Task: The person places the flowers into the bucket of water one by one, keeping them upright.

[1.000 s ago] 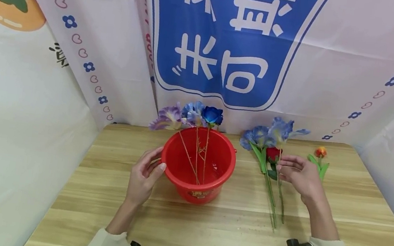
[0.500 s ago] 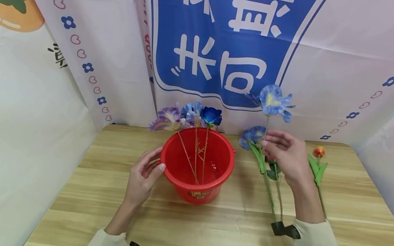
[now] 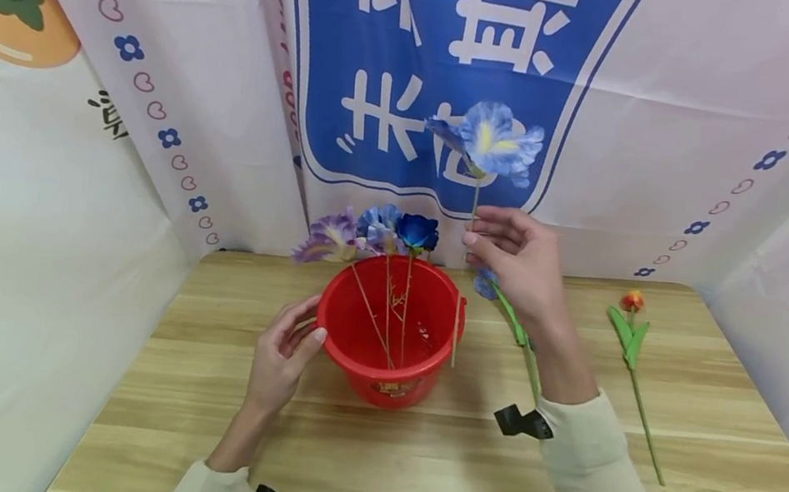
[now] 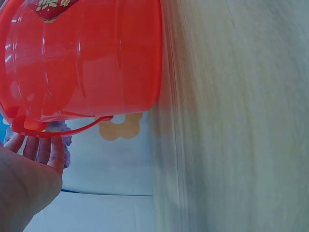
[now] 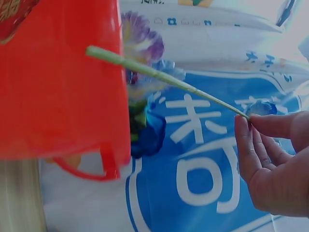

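Head view puts a red bucket (image 3: 420,386) at the middle of the table (image 3: 333,464), upright. At its left side the left hand (image 3: 284,357) has its fingers curled about the rim, the thumb resting on the near part of it; the left wrist view shows the fingers up against the handle (image 4: 79,130) too.

On the right, the right hand (image 3: 516,263) is nearly closed, pinching a blue iris (image 3: 495,144) by its stem (image 5: 161,76) between thumb and fingertips. The bloom stands above the hand, in front of the cloth's blue panel (image 3: 434,41), and the stem hangs down past the bucket's right rim. From the right wrist, its lower end shows outside the bucket, in front of the wall; I can't tell if they touch.

Three flowers stand in the bucket, heads leaning over the far rim: a purple flower (image 3: 331,237) leftmost, a pale flower (image 3: 379,227) between, and a dark blue rose (image 3: 417,232) on the right. Another blue bloom (image 3: 484,284) lies to the bucket's right, partly hidden by the right hand. Farther right lies an orange tulip (image 3: 632,301), its stem pointing to the near side.
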Action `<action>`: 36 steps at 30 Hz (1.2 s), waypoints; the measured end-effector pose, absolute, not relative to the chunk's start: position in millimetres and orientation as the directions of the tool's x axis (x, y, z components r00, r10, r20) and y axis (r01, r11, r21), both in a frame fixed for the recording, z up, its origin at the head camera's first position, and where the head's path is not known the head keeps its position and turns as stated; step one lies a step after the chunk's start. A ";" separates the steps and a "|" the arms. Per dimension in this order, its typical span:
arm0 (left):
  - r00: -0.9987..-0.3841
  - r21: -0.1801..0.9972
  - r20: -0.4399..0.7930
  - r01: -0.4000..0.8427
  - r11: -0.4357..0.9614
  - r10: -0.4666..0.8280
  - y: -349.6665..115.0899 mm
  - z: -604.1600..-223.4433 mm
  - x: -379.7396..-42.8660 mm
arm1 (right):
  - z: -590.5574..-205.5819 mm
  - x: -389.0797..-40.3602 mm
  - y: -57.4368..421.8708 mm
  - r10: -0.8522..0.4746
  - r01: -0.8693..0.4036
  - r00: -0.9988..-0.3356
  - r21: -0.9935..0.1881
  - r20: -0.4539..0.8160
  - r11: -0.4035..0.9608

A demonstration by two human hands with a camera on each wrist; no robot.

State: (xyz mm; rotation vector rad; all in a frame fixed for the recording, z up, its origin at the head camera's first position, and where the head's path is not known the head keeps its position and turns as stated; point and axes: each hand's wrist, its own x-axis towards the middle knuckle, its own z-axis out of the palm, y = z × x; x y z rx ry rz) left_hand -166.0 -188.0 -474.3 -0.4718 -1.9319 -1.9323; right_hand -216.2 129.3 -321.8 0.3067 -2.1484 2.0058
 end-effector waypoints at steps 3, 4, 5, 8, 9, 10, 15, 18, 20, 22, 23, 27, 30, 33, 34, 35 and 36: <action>-0.880 0.880 0.475 0.475 0.004 -0.021 -188.4 -474.5 -165.7 | -317.0 -216.7 118.8 -0.047 -0.280 -0.959 -0.959 0.278 0.046; -0.880 0.880 0.474 0.474 0.006 -0.020 -188.5 -474.6 -165.6 | -315.3 -217.1 115.6 -0.055 -0.284 -0.958 -0.958 0.282 0.042; -0.881 0.881 0.473 0.473 0.005 -0.019 -188.6 -474.6 -165.4 | -313.3 -217.4 112.5 -0.064 -0.288 -0.956 -0.957 0.285 0.039; -0.882 0.882 0.472 0.472 0.012 -0.011 -189.0 -474.5 -165.2 | -307.0 -218.6 103.8 -0.087 -0.297 -0.952 -0.955 0.294 0.026; -0.882 0.882 0.472 0.471 0.017 -0.009 -189.1 -474.6 -165.2 | -305.2 -218.8 101.0 -0.093 -0.296 -0.952 -0.955 0.293 0.016; -0.881 0.881 0.473 0.473 0.021 -0.006 -189.1 -474.5 -165.5 | -303.5 -218.8 98.2 -0.099 -0.294 -0.951 -0.956 0.292 0.005; -0.877 0.877 0.480 0.480 0.015 -0.012 -188.9 -473.6 -165.8 | -304.2 -219.9 82.6 -0.137 -0.292 -0.947 -0.956 0.292 -0.017; -0.877 0.877 0.480 0.480 0.008 -0.019 -188.7 -473.6 -165.5 | -310.7 -221.0 71.0 -0.167 -0.294 -0.942 -0.956 0.292 -0.015; -0.879 0.879 0.477 0.477 0.011 -0.019 -188.8 -473.7 -165.2 | -315.6 -221.7 63.1 -0.182 -0.285 -0.942 -0.958 0.283 -0.014; -0.881 0.881 0.472 0.472 0.013 -0.022 -188.6 -473.8 -165.0 | -320.0 -222.1 55.2 -0.192 -0.274 -0.943 -0.962 0.271 -0.010; -0.882 0.882 0.471 0.470 0.015 -0.022 -188.6 -473.8 -164.9 | -321.8 -222.0 51.5 -0.192 -0.269 -0.944 -0.963 0.267 -0.014; -0.882 0.882 0.471 0.471 0.016 -0.028 -188.1 -473.8 -165.1 | -328.8 -220.8 36.3 -0.211 -0.274 -0.940 -0.962 0.269 -0.004; -0.879 0.879 0.477 0.476 0.019 -0.030 -187.8 -474.0 -165.6 | -335.3 -219.7 24.5 -0.249 -0.284 -0.932 -0.958 0.264 0.045; -0.874 0.875 0.484 0.484 0.020 -0.030 -187.3 -474.3 -166.1 | -342.8 -220.5 14.8 -0.283 -0.272 -0.930 -0.957 0.235 0.101; -0.873 0.873 0.487 0.487 0.017 -0.030 -187.1 -474.5 -166.3 | -345.2 -221.4 12.6 -0.285 -0.260 -0.933 -0.959 0.219 0.113; -0.872 0.873 0.488 0.488 0.015 -0.030 -186.9 -474.5 -166.4 | -347.5 -222.6 10.9 -0.287 -0.248 -0.936 -0.961 0.205 0.122; -0.872 0.873 0.488 0.488 0.013 -0.029 -186.7 -474.5 -166.6 | -349.8 -224.2 9.7 -0.285 -0.238 -0.939 -0.963 0.193 0.129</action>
